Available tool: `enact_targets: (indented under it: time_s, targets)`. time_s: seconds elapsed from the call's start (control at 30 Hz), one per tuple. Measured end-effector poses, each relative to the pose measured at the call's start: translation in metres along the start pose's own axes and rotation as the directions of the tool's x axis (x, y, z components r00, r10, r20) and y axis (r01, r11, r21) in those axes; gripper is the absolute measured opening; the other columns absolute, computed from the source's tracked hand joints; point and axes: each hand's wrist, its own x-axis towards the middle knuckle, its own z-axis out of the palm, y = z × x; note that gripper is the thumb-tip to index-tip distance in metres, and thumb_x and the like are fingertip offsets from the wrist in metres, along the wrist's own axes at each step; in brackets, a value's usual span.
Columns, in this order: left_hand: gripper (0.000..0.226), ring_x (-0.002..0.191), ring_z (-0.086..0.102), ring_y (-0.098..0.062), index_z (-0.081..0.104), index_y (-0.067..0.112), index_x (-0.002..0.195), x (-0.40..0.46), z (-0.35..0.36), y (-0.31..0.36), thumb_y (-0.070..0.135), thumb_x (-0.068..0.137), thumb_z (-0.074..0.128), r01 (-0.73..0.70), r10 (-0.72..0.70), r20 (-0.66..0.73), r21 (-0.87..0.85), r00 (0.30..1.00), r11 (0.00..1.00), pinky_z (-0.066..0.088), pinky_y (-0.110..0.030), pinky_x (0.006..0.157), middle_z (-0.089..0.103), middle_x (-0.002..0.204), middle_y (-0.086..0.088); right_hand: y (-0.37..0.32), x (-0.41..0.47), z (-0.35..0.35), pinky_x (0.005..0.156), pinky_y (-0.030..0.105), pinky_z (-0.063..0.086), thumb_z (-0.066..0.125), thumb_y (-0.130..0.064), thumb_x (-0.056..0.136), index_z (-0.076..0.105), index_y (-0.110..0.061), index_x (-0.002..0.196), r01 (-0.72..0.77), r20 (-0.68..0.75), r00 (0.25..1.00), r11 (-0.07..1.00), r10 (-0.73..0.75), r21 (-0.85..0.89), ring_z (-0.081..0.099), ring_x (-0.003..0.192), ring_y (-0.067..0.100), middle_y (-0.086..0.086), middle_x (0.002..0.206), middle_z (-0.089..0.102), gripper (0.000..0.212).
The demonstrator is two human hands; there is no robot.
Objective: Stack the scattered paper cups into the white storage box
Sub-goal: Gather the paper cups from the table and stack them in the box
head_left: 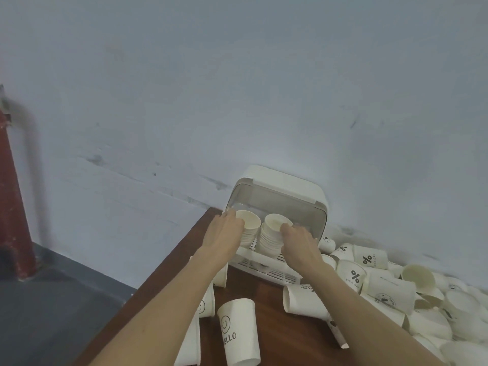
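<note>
Seating both nested stacks of white paper cups inside the white plastic storage box [277, 191], your left hand [224, 231] cups one stack [248, 228] and your right hand [298, 244] grips the other stack [272, 237]. Push each stack upright and deep, beyond your fingertips, before you let go.

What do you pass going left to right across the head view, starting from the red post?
Red post → left hand → left cup stack → right cup stack → right hand → heap of loose paper cups.

A: What is hiding?
B: The left hand [224, 233] is covering part of one cup stack [249, 229].
A: Anything cut off?
B: The bottom edge is cutting the "HELLO" cup [239, 331].
</note>
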Motion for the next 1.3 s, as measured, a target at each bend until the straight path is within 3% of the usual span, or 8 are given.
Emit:
enact_targets:
  time_s: [0.07,0.27,0.53,0.7,0.87,1.03,1.13,1.3]
  targets:
    - [0.014,0.099,0.056,-0.026,0.065,0.011,0.101,0.0,0.001,0.001,0.008,0.095,0.053,0.004,-0.004,0.01,-0.008,1.0,1.0,0.032,-0.03,0.072,0.053,0.119,-0.009,0.003,0.001,0.001,0.065,0.033,0.028,0.041,0.002,0.085,0.044,-0.01,0.092,0.037,0.01,0.999,0.999,-0.037,0.015,0.052,0.1,0.033,0.015,0.106,0.057,0.014]
    - [0.02,0.107,0.054,-0.027,0.065,0.011,0.109,0.0,0.001,-0.001,0.008,0.094,0.053,-0.014,0.014,0.05,0.0,0.999,1.0,0.04,-0.034,0.082,0.044,0.139,-0.012,0.013,0.01,0.013,0.066,0.033,0.028,0.039,-0.007,0.095,0.05,-0.007,0.096,0.095,0.016,0.995,0.995,-0.096,0.033,0.053,0.097,0.033,0.016,0.102,0.059,0.011]
    - [0.014,0.101,0.057,-0.024,0.065,0.014,0.104,-0.001,0.001,-0.002,0.013,0.095,0.055,-0.002,0.002,0.0,-0.003,1.0,1.0,0.039,-0.032,0.081,0.055,0.12,-0.007,0.013,0.012,0.009,0.066,0.034,0.033,0.045,-0.002,0.089,0.052,-0.005,0.102,-0.007,-0.069,0.998,0.998,0.012,0.066,0.052,0.099,0.033,0.015,0.102,0.059,0.015]
    - [0.015,0.1,0.056,-0.024,0.064,0.015,0.104,-0.002,0.002,-0.002,0.012,0.096,0.052,0.006,-0.006,-0.013,-0.033,1.0,0.999,0.039,-0.032,0.081,0.055,0.115,-0.006,0.011,0.011,0.008,0.065,0.035,0.034,0.043,-0.003,0.089,0.052,-0.004,0.104,0.0,0.035,0.999,1.0,-0.001,0.031,0.052,0.099,0.034,0.015,0.105,0.058,0.017]
    - [0.017,0.106,0.054,-0.024,0.063,0.013,0.107,-0.002,0.002,0.001,0.013,0.097,0.05,0.006,-0.006,-0.015,-0.03,1.0,1.0,0.039,-0.032,0.084,0.053,0.126,-0.009,0.011,0.011,0.009,0.068,0.034,0.031,0.041,0.0,0.089,0.05,-0.004,0.105,0.059,0.11,0.992,0.998,-0.058,-0.013,0.051,0.103,0.034,0.017,0.11,0.056,0.019]
    - [0.019,0.115,0.05,-0.028,0.061,0.01,0.112,-0.003,-0.005,0.004,0.01,0.096,0.051,0.01,-0.01,0.05,0.001,0.999,1.0,0.04,-0.036,0.092,0.047,0.135,-0.014,0.01,0.009,0.013,0.086,0.042,0.041,0.039,-0.002,0.089,0.045,-0.001,0.115,0.113,0.173,0.98,0.989,-0.095,-0.098,0.043,0.113,0.038,0.023,0.119,0.048,0.027]
    - [0.029,0.119,0.047,-0.029,0.058,0.009,0.114,-0.005,-0.01,0.006,0.0,0.088,0.052,0.007,-0.01,0.098,0.026,0.995,1.0,0.038,-0.037,0.094,0.043,0.137,-0.016,0.007,0.007,0.014,0.09,0.045,0.041,0.039,-0.005,0.089,0.044,-0.002,0.118,0.105,0.174,0.982,0.981,-0.076,-0.164,0.043,0.114,0.039,0.023,0.121,0.047,0.03]
    - [0.035,0.117,0.046,-0.029,0.053,0.011,0.116,-0.009,-0.016,0.008,-0.002,0.083,0.05,0.01,-0.01,0.145,0.003,0.989,1.0,0.037,-0.037,0.094,0.042,0.138,-0.014,0.007,0.002,0.017,0.082,0.043,0.042,0.04,-0.008,0.088,0.039,-0.008,0.119,0.1,0.184,0.981,0.978,-0.065,-0.186,0.054,0.106,0.038,0.019,0.116,0.057,0.031]
